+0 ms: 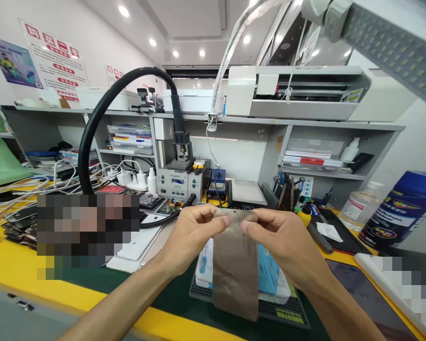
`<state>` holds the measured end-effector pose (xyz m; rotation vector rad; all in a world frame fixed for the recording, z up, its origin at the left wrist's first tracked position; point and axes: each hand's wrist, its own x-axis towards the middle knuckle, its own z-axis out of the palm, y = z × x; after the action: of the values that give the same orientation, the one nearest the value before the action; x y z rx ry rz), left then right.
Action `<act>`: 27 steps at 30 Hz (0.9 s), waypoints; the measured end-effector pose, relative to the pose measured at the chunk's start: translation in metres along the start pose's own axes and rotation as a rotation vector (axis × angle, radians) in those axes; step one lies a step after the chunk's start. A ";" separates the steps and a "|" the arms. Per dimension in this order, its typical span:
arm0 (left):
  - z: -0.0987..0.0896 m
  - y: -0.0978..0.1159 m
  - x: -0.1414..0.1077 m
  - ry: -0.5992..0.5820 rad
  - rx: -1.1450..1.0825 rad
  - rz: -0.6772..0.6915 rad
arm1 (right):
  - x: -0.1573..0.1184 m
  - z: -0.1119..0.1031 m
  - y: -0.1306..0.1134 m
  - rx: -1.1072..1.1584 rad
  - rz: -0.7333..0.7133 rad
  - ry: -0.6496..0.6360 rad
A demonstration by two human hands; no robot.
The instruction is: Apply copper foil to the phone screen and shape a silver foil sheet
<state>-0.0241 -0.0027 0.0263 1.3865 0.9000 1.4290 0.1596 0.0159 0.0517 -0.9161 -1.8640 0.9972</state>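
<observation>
Held by its top edge, a thin brown-grey sheet (235, 270) with rounded lower corners hangs down in front of me. A small dark hole shows near its top. My left hand (196, 232) pinches the upper left corner between thumb and fingers. On the upper right corner, my right hand (280, 234) has the same kind of pinch. Behind the sheet, and partly hidden by it, blue-and-white packets (268, 272) lie on a black perforated tray (294, 310). What the sheet is made of I cannot tell.
A blue spray can (399, 208) and a clear bottle (362, 206) stand at the right. A soldering station (180, 182) sits at the back, with a thick black hose (87, 137) arching left. Shelves (199, 115) line the rear. A tablet (369, 293) lies right.
</observation>
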 end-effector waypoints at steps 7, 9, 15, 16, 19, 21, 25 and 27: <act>-0.014 0.033 -0.010 0.041 0.880 1.117 | -0.011 -0.005 -0.010 -0.427 -0.949 0.252; -0.019 0.037 -0.015 0.090 1.062 1.283 | -0.013 -0.003 -0.010 -0.596 -1.130 0.319; -0.029 0.032 -0.030 0.142 1.231 1.415 | -0.020 0.001 -0.010 -0.765 -1.232 0.391; -0.030 0.031 -0.031 0.150 1.239 1.418 | -0.020 0.002 -0.009 -0.770 -1.238 0.401; -0.031 0.031 -0.035 0.186 1.251 1.411 | -0.022 0.004 -0.008 -0.778 -1.246 0.435; -0.030 0.032 -0.039 0.210 1.274 1.398 | -0.024 0.006 -0.007 -0.776 -1.241 0.451; -0.027 0.032 -0.047 0.207 1.350 1.349 | -0.030 0.005 -0.004 -0.804 -1.200 0.424; -0.027 0.029 -0.048 0.201 1.352 1.351 | -0.033 0.003 -0.001 -0.825 -1.191 0.371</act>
<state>-0.0572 -0.0546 0.0354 3.3339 1.1533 1.9371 0.1696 -0.0135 0.0415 -0.2059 -1.9789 -0.6506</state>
